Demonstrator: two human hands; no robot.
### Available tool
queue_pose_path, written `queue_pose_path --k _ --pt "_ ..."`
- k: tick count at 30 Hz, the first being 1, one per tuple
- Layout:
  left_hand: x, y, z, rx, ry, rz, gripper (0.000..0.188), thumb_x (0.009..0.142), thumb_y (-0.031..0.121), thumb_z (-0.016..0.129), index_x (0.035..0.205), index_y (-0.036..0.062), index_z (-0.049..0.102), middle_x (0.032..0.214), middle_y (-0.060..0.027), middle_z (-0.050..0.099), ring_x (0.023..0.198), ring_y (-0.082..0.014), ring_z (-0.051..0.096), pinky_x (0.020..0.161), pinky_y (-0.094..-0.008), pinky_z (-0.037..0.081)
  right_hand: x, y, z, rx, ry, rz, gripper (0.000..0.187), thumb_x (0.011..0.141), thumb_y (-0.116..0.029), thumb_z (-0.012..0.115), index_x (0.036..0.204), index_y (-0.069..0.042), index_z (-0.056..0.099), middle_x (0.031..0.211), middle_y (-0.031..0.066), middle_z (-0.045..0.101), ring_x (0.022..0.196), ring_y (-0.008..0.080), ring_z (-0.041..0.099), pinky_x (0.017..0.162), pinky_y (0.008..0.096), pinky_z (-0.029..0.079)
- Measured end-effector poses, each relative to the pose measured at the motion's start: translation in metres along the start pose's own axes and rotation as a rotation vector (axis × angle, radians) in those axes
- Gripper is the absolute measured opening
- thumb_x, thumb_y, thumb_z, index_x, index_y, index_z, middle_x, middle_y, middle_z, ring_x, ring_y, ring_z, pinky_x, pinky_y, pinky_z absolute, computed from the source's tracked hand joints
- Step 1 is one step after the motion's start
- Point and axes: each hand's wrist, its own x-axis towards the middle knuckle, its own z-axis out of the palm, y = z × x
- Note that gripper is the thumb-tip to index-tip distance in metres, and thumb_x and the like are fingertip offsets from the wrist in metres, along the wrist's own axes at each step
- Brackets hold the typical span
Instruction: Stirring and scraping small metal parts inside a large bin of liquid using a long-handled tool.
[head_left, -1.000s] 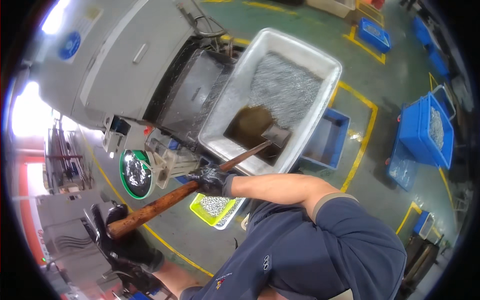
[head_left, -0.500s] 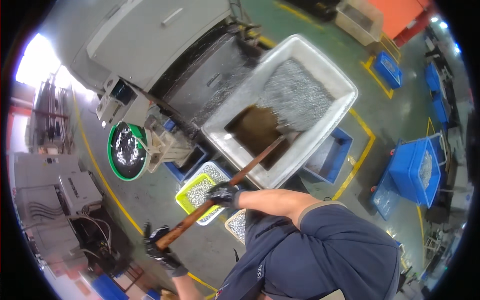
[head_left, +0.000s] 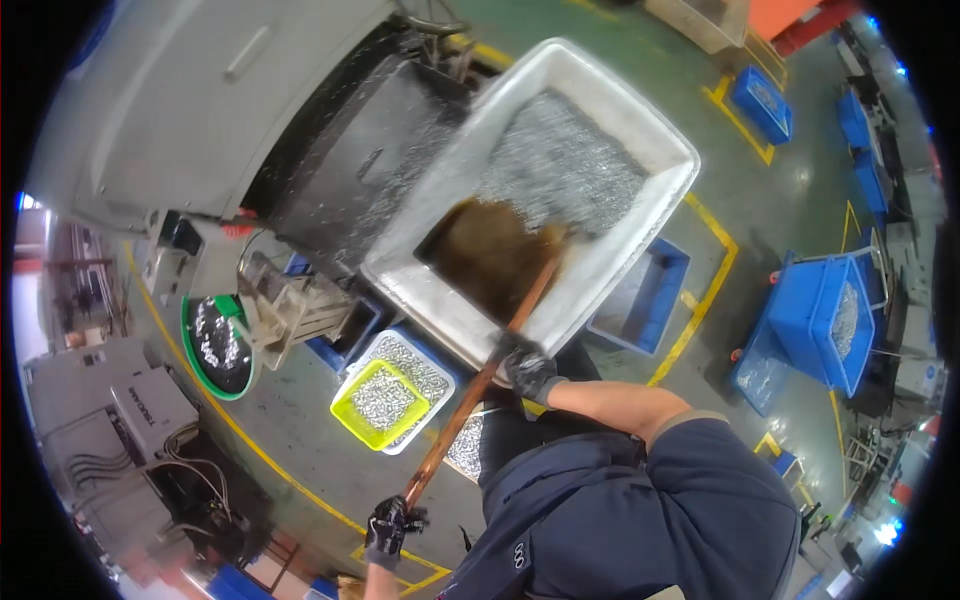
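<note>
A large white tub holds a heap of small shiny metal parts and murky brown liquid. A long brown wooden pole slants across the tub's near edge. Its far end meets the edge of the heap, where blur hides what kind of head it has. My right hand, in a dark glove, grips the pole's middle close to the tub's near rim. Lower down, my left hand, in a wet black glove, is closed around the pole's near end.
Left of the pole, a yellow-green basket of metal parts rests in a white basket. A grey machine borders the tub's left. Beyond the baskets stands a green-rimmed bowl. A blue bin and a blue cart stand right.
Both hands have moved rightward with the pole, and the left hand has also gone lower. The pole now stands steeper, its far end shifted along the heap's edge. The view has shifted too.
</note>
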Motion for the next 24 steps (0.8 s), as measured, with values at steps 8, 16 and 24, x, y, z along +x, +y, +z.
queue_pose_path --k 8,16,24 --pt "0.028 0.059 0.135 1.308 -0.006 -0.186 0.045 0.078 0.047 0.069 0.09 0.0038 0.067 0.067 -0.0109 0.066 0.06 -0.0205 0.066 0.057 -0.035 0.051 0.052 0.141 -0.066 1.159 0.0 1.361 0.062 0.08 -0.054 0.07 0.12 -0.009 0.054 0.107 0.0132 0.063 0.093 0.0266 0.062 0.081 0.0396 0.051" --pt "0.048 0.045 0.212 1.499 0.304 -0.184 0.032 0.081 0.042 0.061 0.091 0.0121 0.068 0.079 -0.0141 0.069 0.078 -0.0341 0.068 0.067 -0.0455 0.053 0.101 0.201 -0.043 1.756 0.258 1.202 0.039 0.083 -0.047 0.071 0.097 -0.012 0.06 0.083 0.008 0.063 0.074 0.0239 0.062 0.068 0.0381 0.052" --pt "0.061 0.039 0.218 1.303 0.265 -0.216 0.034 0.085 0.041 0.059 0.089 0.0077 0.064 0.066 -0.0116 0.067 0.064 -0.0278 0.068 0.06 -0.0416 0.053 0.081 0.174 -0.063 1.379 0.096 1.297 0.039 0.086 -0.042 0.068 0.104 -0.009 0.059 0.083 0.0071 0.063 0.067 0.0208 0.06 0.056 0.0338 0.051"
